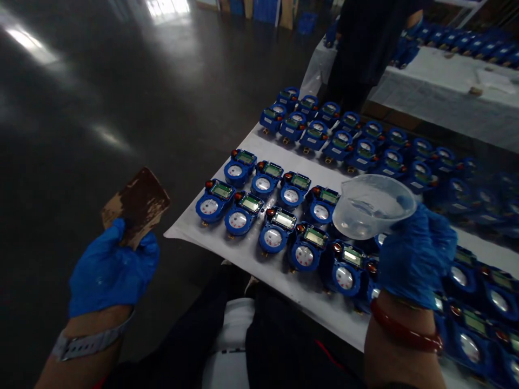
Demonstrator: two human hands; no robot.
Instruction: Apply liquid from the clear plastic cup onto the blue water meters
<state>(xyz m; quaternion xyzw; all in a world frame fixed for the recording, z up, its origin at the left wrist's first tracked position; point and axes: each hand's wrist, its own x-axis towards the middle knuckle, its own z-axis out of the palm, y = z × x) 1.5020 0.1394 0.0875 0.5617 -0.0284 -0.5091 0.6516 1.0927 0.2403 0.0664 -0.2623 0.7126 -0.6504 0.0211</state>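
In a blue glove, my left hand [111, 270] grips a brown-stained piece of cardboard [140, 202] by its lower edge, out over the floor left of the table. My right hand [417, 254], also gloved in blue, is closed around the handle side of a translucent plastic measuring jug [371, 208]. The jug is held above the rows of blue water meters, its spout towards the left. Whether there is liquid in it I cannot make out. Nearest the jug's left side is a meter [321, 205] with an exposed circuit board and display; my right hand and the jug hide several others.
Several rows of meters [271, 237] cover the white-sheeted table [251, 143]. Across from me a person in dark clothing [360, 48] stands beside a second table [438, 70] holding more meters. Dark shiny floor [162, 97] lies to the left.
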